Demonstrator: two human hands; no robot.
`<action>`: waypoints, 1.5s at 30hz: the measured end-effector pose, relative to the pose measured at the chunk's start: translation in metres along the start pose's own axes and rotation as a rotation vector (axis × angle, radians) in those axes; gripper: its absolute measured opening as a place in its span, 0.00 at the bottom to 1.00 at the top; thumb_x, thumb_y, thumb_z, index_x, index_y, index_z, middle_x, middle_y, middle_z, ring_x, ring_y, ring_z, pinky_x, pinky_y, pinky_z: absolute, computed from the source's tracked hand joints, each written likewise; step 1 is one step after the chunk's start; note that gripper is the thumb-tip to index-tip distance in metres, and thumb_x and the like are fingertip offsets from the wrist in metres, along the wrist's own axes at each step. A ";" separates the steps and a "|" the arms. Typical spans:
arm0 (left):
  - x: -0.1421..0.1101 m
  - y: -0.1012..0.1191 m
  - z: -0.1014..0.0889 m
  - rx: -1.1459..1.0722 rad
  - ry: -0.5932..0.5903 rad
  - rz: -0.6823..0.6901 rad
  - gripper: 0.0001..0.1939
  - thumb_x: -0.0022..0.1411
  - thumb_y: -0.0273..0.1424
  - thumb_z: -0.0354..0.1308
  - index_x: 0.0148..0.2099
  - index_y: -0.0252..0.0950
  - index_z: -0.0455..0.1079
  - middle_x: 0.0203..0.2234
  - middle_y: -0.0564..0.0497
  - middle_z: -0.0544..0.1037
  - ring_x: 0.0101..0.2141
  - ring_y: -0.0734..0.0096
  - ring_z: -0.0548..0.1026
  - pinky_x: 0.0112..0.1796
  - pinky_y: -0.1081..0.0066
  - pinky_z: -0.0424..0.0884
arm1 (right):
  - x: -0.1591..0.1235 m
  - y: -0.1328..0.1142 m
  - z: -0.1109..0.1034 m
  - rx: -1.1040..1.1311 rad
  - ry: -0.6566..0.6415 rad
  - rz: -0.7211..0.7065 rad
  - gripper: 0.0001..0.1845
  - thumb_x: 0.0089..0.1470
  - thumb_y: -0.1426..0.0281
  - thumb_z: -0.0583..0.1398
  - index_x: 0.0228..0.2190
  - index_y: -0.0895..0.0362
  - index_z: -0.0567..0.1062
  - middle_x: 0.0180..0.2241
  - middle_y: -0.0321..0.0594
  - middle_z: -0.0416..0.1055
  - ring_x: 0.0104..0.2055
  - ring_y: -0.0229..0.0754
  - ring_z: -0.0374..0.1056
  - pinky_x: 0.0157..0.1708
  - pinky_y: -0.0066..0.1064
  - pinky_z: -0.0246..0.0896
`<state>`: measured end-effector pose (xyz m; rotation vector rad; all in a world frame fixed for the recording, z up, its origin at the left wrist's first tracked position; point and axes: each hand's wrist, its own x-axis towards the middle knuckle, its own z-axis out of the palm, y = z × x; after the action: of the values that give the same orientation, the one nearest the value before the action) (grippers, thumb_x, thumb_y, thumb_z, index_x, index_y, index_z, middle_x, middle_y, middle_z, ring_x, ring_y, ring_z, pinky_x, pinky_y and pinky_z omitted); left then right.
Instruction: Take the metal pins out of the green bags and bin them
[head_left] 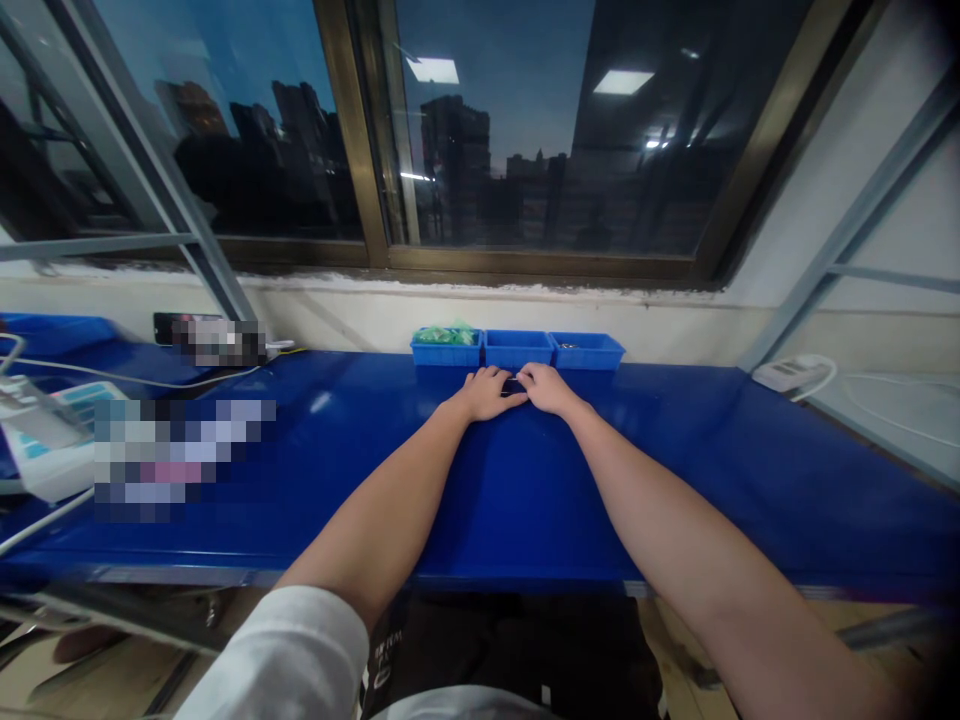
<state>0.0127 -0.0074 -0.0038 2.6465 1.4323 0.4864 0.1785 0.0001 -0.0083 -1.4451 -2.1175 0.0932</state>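
Note:
Both hands are together at the far middle of the blue table [540, 490], just in front of three small blue bins. Between them shows a small dark object [513, 386] with a light glint, mostly hidden by fingers and too small to name. My left hand [487, 393] closes on its left side, thumb reaching along the near edge. From the right, my right hand [546, 388] grips it with bent fingers. The left bin [448, 355] holds green plastic packets. Nothing shows in the middle bin [517, 348]; small metallic pieces lie in the right bin [587, 352].
A phone-like dark item [166, 329] stands at the back left, near a blurred-out patch. A white device with teal panels [52, 440] and cables sits at the left. A white power strip [791, 373] lies back right. Grey metal posts rise at both sides.

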 end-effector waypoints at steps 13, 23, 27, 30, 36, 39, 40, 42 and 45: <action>0.009 -0.008 -0.001 -0.191 0.335 0.123 0.09 0.62 0.28 0.51 0.39 0.35 0.73 0.34 0.48 0.79 0.35 0.68 0.75 0.40 0.72 0.68 | -0.001 -0.003 -0.010 0.031 0.107 0.036 0.25 0.61 0.64 0.45 0.19 0.57 0.70 0.21 0.43 0.72 0.26 0.40 0.67 0.29 0.29 0.53; 0.011 -0.012 0.000 -0.129 0.345 0.080 0.11 0.61 0.26 0.49 0.35 0.35 0.74 0.30 0.48 0.79 0.32 0.67 0.75 0.36 0.72 0.67 | 0.001 0.004 -0.003 0.664 0.133 0.096 0.17 0.49 0.55 0.59 0.28 0.57 0.73 0.22 0.38 0.72 0.24 0.38 0.66 0.27 0.29 0.59; 0.010 -0.010 -0.002 -0.130 0.338 0.066 0.11 0.61 0.26 0.49 0.36 0.35 0.74 0.30 0.48 0.79 0.33 0.67 0.75 0.36 0.71 0.67 | 0.002 0.004 -0.006 0.854 0.120 0.145 0.17 0.42 0.56 0.63 0.25 0.58 0.74 0.22 0.38 0.73 0.22 0.36 0.64 0.24 0.28 0.58; 0.009 -0.007 -0.004 -0.157 0.322 0.061 0.12 0.62 0.26 0.49 0.36 0.35 0.74 0.31 0.48 0.79 0.34 0.66 0.75 0.38 0.71 0.67 | 0.002 0.006 -0.009 0.911 0.113 0.185 0.15 0.40 0.58 0.63 0.25 0.58 0.76 0.22 0.39 0.74 0.22 0.36 0.64 0.22 0.27 0.55; 0.010 -0.010 0.000 -0.235 0.401 0.043 0.16 0.62 0.32 0.54 0.51 0.33 0.69 0.40 0.45 0.78 0.38 0.67 0.75 0.43 0.70 0.69 | 0.002 0.010 -0.010 0.939 0.210 0.216 0.12 0.40 0.62 0.61 0.24 0.58 0.76 0.23 0.39 0.75 0.23 0.37 0.65 0.23 0.28 0.57; 0.011 -0.017 0.001 -0.214 0.449 -0.023 0.19 0.61 0.32 0.55 0.53 0.33 0.67 0.42 0.44 0.77 0.40 0.66 0.75 0.45 0.68 0.69 | 0.003 0.013 -0.011 0.868 0.325 0.226 0.10 0.40 0.64 0.60 0.24 0.58 0.77 0.24 0.39 0.75 0.27 0.40 0.68 0.30 0.30 0.61; 0.011 -0.020 0.001 -0.205 0.458 -0.046 0.18 0.61 0.31 0.55 0.53 0.33 0.67 0.42 0.44 0.76 0.40 0.65 0.75 0.45 0.67 0.69 | 0.003 0.015 -0.012 0.822 0.370 0.231 0.10 0.40 0.65 0.60 0.24 0.57 0.77 0.25 0.39 0.76 0.30 0.41 0.69 0.33 0.32 0.62; 0.011 -0.025 0.001 -0.192 0.466 -0.084 0.17 0.60 0.31 0.55 0.52 0.33 0.68 0.42 0.44 0.76 0.40 0.65 0.74 0.45 0.67 0.69 | 0.003 0.019 -0.013 0.703 0.458 0.260 0.10 0.41 0.66 0.59 0.26 0.57 0.78 0.27 0.39 0.76 0.33 0.43 0.70 0.37 0.33 0.63; 0.010 -0.030 0.000 -0.177 0.471 -0.131 0.15 0.60 0.30 0.54 0.50 0.34 0.69 0.41 0.44 0.76 0.40 0.65 0.75 0.44 0.67 0.69 | 0.002 0.024 -0.015 0.495 0.550 0.340 0.11 0.43 0.68 0.57 0.29 0.57 0.78 0.30 0.41 0.76 0.36 0.45 0.69 0.42 0.36 0.61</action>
<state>-0.0062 0.0175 -0.0087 2.3743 1.5699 1.2216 0.2055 0.0082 -0.0040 -1.3176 -1.2837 0.2899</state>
